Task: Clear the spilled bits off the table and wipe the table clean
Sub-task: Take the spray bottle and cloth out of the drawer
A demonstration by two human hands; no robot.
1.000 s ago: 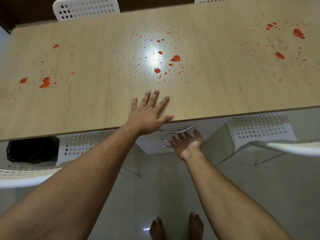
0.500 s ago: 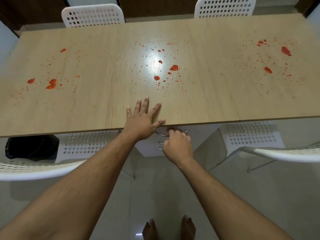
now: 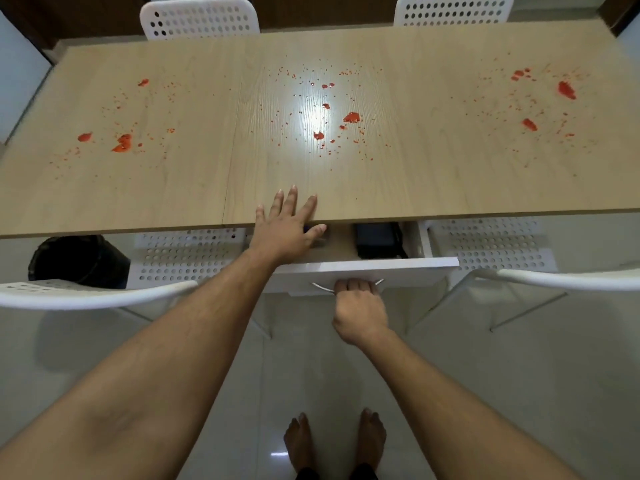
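since the earlier frame the white drawer (image 3: pixel 367 266) has slid out from under the table (image 3: pixel 433 188); the right hand (image 3: pixel 358 308) grips its handle (image 3: pixel 320 287). the left hand (image 3: pixel 285 225) rests flat, fingers spread, on the table edge. red spilled bits (image 3: pixel 351 117) remain scattered across the tabletop; cleaning likely not started. no legible writing.

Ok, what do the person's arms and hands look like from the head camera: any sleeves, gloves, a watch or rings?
Both arms are bare up to the frame's lower edge, with no sleeves in view. The left hand and right hand wear no gloves. No watch or bracelet shows at either wrist, and no rings show on the fingers that are visible.
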